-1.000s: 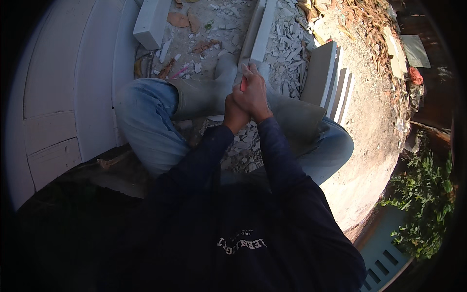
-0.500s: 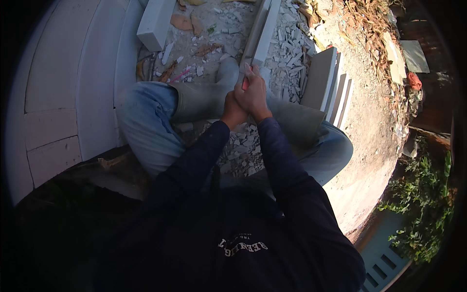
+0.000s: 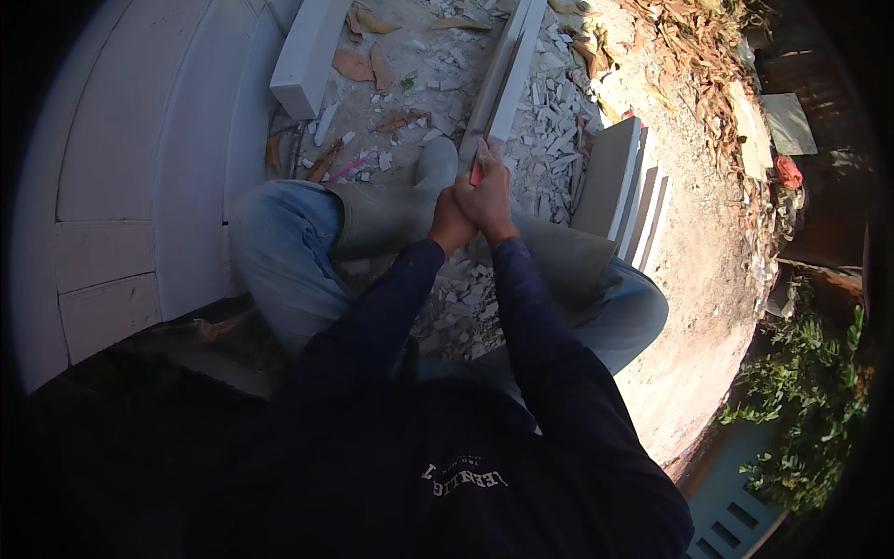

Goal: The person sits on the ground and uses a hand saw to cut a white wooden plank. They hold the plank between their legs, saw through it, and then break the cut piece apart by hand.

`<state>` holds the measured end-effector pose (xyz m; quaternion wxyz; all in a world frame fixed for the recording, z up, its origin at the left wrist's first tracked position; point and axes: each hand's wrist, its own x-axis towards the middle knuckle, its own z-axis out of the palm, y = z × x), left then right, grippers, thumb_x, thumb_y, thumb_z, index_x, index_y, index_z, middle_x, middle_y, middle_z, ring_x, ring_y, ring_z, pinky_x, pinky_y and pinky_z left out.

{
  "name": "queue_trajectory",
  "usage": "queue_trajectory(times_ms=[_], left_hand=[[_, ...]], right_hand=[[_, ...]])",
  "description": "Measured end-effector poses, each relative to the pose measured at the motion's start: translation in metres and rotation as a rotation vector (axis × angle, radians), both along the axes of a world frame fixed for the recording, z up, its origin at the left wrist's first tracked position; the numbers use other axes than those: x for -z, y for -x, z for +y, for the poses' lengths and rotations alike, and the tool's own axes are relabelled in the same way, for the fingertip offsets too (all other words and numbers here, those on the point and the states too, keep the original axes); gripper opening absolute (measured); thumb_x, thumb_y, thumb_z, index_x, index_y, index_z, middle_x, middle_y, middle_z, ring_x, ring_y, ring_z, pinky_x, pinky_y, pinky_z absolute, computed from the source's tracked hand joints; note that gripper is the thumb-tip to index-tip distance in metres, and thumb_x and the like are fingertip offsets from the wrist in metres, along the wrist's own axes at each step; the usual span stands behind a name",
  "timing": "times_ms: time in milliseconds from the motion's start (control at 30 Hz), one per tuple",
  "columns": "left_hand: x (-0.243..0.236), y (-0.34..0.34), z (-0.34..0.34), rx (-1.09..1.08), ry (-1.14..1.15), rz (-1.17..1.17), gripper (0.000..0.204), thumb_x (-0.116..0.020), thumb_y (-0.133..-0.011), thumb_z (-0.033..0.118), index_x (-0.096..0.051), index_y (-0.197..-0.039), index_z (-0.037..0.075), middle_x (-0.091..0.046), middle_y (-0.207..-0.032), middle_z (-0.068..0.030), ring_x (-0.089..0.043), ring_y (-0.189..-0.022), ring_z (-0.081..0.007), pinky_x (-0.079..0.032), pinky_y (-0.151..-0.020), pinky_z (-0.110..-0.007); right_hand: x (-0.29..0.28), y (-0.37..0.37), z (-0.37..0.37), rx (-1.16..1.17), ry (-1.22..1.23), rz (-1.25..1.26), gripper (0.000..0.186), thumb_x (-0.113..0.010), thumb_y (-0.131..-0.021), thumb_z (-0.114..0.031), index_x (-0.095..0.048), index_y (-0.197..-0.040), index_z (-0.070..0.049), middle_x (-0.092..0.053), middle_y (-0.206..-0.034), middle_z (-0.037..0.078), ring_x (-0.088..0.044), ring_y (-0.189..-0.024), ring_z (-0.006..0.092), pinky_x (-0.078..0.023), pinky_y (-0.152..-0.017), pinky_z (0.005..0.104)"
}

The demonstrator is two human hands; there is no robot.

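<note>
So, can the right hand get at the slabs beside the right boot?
Probably not yet: the right hand is closed on a red object, though the slabs nearby look uncovered.

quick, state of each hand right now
Right hand: closed, holding a red tool.
Left hand: closed against the right hand; any grip on the tool is hidden.

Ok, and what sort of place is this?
Probably an outdoor yard used as a makeshift work spot: broken pale chips litter the ground, dry brown leaves lie in the sunlight, and a leafy green bush grows at the right edge.
</note>
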<state>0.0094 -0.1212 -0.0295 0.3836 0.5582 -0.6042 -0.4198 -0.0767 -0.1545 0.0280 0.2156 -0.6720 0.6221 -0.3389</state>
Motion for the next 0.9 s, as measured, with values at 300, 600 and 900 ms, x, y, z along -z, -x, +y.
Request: queue_trajectory(times_ms=[300,600,900], left_hand=[[-0.007,-0.014,0.065,-0.012,0.058,0.087,0.042,-0.074,-0.086,0.014,-0.062,-0.123,-0.001,-0.069,-0.121,-0.0241,-0.067,-0.116,-0.0313,-0.051,-0.093,-0.041],[0.008,0.001,0.040,0.004,-0.116,0.076,0.039,-0.075,-0.084,0.022,-0.066,-0.115,-0.001,-0.073,-0.102,-0.0230,-0.071,-0.103,-0.0383,-0.055,-0.083,-0.044],[0.004,-0.003,0.098,-0.031,-0.033,0.039,0.046,-0.074,-0.087,0.025,-0.060,-0.124,0.002,-0.071,-0.106,-0.0249,-0.068,-0.104,-0.0423,-0.054,-0.085,-0.047]], right_hand=[[0.032,-0.008,0.066,-0.033,0.138,0.050,0.066,-0.060,-0.075,-0.005,-0.050,-0.138,0.013,-0.052,-0.133,0.036,-0.056,-0.118,0.0512,-0.046,-0.101,0.0493],[0.013,0.002,0.036,-0.087,0.061,0.025,0.059,-0.060,-0.075,-0.004,-0.054,-0.132,0.013,-0.050,-0.132,0.035,-0.057,-0.114,0.0517,-0.048,-0.098,0.0506],[0.012,-0.004,0.096,-0.105,-0.066,0.029,0.068,-0.058,-0.076,-0.005,-0.051,-0.142,0.006,-0.041,-0.148,0.039,-0.049,-0.131,0.0525,-0.043,-0.110,0.0463]])
